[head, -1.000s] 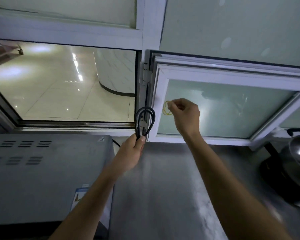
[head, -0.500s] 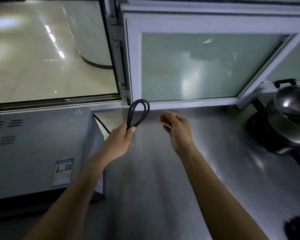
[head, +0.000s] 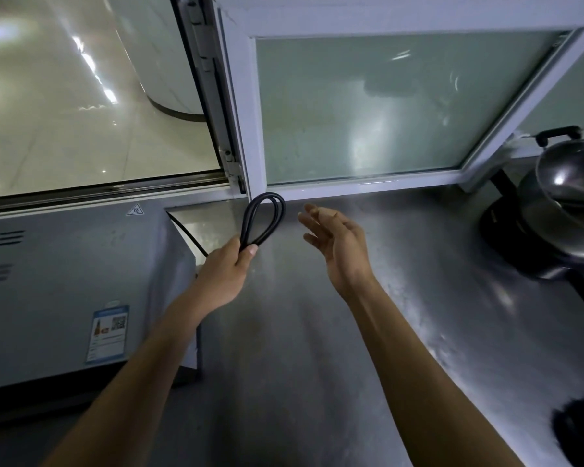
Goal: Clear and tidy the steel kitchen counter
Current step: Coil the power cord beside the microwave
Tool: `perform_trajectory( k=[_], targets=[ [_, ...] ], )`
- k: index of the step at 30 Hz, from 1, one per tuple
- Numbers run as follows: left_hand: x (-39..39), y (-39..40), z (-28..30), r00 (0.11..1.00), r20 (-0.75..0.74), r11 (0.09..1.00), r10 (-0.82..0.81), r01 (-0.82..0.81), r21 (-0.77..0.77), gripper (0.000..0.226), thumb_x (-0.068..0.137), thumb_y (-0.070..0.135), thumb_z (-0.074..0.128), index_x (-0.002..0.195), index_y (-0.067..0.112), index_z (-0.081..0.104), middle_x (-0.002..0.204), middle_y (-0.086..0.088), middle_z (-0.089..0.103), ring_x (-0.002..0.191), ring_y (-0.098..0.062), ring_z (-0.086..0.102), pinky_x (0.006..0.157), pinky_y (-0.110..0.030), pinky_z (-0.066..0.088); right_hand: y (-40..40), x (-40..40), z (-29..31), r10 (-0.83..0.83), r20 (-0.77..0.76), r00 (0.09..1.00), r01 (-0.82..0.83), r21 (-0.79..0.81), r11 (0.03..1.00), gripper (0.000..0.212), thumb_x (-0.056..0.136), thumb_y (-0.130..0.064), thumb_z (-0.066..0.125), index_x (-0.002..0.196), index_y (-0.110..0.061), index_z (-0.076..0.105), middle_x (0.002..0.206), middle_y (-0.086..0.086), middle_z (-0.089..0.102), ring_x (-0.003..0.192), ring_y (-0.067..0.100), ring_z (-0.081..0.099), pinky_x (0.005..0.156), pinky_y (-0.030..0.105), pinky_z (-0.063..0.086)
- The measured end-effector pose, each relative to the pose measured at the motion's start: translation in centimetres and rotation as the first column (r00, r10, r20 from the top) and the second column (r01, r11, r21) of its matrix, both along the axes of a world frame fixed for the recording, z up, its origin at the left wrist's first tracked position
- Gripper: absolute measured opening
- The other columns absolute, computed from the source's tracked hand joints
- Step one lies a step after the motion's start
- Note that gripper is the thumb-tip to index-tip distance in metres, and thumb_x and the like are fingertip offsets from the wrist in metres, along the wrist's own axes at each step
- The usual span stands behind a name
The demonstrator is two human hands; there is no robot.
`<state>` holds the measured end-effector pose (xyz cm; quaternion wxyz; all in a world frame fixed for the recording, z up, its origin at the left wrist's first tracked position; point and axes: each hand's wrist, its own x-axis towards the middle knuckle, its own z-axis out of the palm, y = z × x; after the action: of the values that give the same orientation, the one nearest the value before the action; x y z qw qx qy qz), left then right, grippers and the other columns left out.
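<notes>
My left hand (head: pixel 223 274) grips a black power cable (head: pixel 279 210) folded into a loop, held upright above the steel counter (head: pixel 317 365) near the window's lower corner. The cable's other end runs down behind the grey appliance (head: pixel 64 281) on the left. To the right of the loop my right hand (head: pixel 338 244) hovers over the counter, fingers spread and fairly straight, a short gap away from the cable. I cannot make out a rubber band on its fingers.
A steel wok (head: pixel 570 183) sits on a black cooker (head: pixel 506 230) at the right edge. A white-framed window pane (head: pixel 351 187) swings inward over the counter's back. A dark fuzzy object (head: pixel 580 429) lies at the bottom right.
My right hand came down from the window pane, where it pinched a yellow rubber band, and now hovers with straight fingers beside the loop. The view tilted down; my left hand kept its hold.
</notes>
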<state>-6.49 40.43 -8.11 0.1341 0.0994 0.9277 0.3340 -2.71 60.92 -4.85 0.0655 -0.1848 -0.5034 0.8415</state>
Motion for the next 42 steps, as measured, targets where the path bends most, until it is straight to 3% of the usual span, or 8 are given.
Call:
perform_trajectory(
  k=[4, 9, 15, 19, 24, 27, 33, 42],
  targets=[
    [0.2, -0.3, 0.0, 1.0, -0.004, 1.0, -0.012, 0.012, -0.003, 0.028, 0.105, 0.041, 0.039, 0.087, 0.019, 0.044, 0.076, -0.004, 0.056, 0.073, -0.026, 0.054, 0.072, -0.043, 0.045, -0.5, 0.5, -0.1, 0.023, -0.041, 0.999, -0.013, 0.22, 0.975, 0.024, 0.096, 0.006, 0.05, 0.107, -0.003, 0.069, 0.129, 0.002, 0.066, 0.099, 0.025, 0.073, 0.084, 0.035, 0.054],
    [0.5, -0.6, 0.1, 1.0, 0.001, 1.0, -0.028, 0.028, -0.013, 0.03, 0.104, 0.043, 0.038, 0.091, 0.018, 0.047, 0.076, -0.006, 0.059, 0.07, -0.026, 0.058, 0.071, -0.046, 0.049, -1.4, 0.8, 0.7, 0.079, -0.064, 0.995, -0.05, 0.371, 0.927, 0.037, 0.092, 0.005, 0.061, 0.119, -0.019, 0.067, 0.14, -0.007, 0.056, 0.087, 0.023, 0.075, 0.073, 0.04, 0.062],
    [0.8, -0.7, 0.4, 0.997, 0.002, 0.995, -0.072, 0.072, -0.063, 0.033, 0.105, 0.041, 0.036, 0.099, 0.012, 0.049, 0.077, -0.012, 0.059, 0.069, -0.029, 0.058, 0.069, -0.048, 0.048, -1.6, 1.0, 1.7, 0.131, -0.015, 0.991, -0.101, 0.556, 0.825, 0.047, 0.089, -0.006, 0.071, 0.126, -0.033, 0.062, 0.104, -0.007, 0.073, 0.079, 0.015, 0.074, 0.061, 0.045, 0.061],
    [0.8, -0.6, 0.6, 0.994, 0.003, 0.988, -0.11, 0.109, -0.107, 0.03, 0.106, 0.037, 0.037, 0.103, 0.01, 0.05, 0.073, -0.011, 0.059, 0.068, -0.031, 0.059, 0.068, -0.046, 0.046, -1.6, 0.5, 1.5, 0.197, 0.064, 0.978, -0.179, 0.744, 0.644, 0.055, 0.086, -0.023, 0.077, 0.134, -0.04, 0.056, 0.085, -0.01, 0.07, 0.074, 0.014, 0.073, 0.06, 0.042, 0.061],
    [0.9, -0.2, 1.1, 0.981, -0.041, 0.962, -0.189, 0.177, -0.206, 0.025, 0.106, 0.033, 0.039, 0.105, 0.011, 0.051, 0.069, -0.003, 0.055, 0.071, -0.03, 0.058, 0.065, -0.038, 0.034, -1.6, 0.1, 1.9, 0.259, 0.073, 0.963, -0.183, 0.884, 0.431, 0.047, 0.084, -0.029, 0.078, 0.126, -0.034, 0.059, 0.091, -0.012, 0.072, 0.067, 0.011, 0.071, 0.069, 0.043, 0.06],
    [0.8, -0.5, 1.3, 0.978, -0.031, 0.967, -0.206, 0.199, -0.158, 0.021, 0.106, 0.034, 0.041, 0.101, 0.015, 0.05, 0.068, -0.002, 0.054, 0.067, -0.027, 0.055, 0.06, -0.037, 0.035, -1.5, 0.2, 2.3, 0.258, 0.115, 0.959, -0.239, 0.821, 0.519, 0.051, 0.083, -0.029, 0.079, 0.129, -0.035, 0.06, 0.091, -0.031, 0.059, 0.066, 0.009, 0.072, 0.059, 0.042, 0.061],
    [0.4, -1.0, 1.8, 0.966, -0.024, 0.966, -0.259, 0.259, -0.023, 0.011, 0.105, 0.033, 0.044, 0.103, 0.025, 0.052, 0.075, -0.004, 0.058, 0.064, -0.017, 0.054, 0.055, -0.03, 0.037, -1.5, 0.6, 2.7, 0.345, 0.137, 0.928, -0.346, 0.66, 0.667, 0.046, 0.082, -0.03, 0.081, 0.12, -0.039, 0.058, 0.105, -0.02, 0.062, 0.068, 0.02, 0.074, 0.055, 0.053, 0.06],
    [0.7, -1.0, 1.6, 0.966, -0.049, 0.961, -0.254, 0.258, 0.102, 0.013, 0.105, 0.03, 0.044, 0.109, 0.025, 0.055, 0.074, -0.006, 0.058, 0.058, -0.013, 0.051, 0.053, -0.028, 0.038, -2.8, 0.7, 1.4, 0.309, 0.137, 0.941, -0.337, 0.47, 0.816, 0.039, 0.081, -0.027, 0.081, 0.113, -0.014, 0.062, 0.107, -0.002, 0.07, 0.071, 0.031, 0.074, 0.06, 0.057, 0.06]
  ],
)
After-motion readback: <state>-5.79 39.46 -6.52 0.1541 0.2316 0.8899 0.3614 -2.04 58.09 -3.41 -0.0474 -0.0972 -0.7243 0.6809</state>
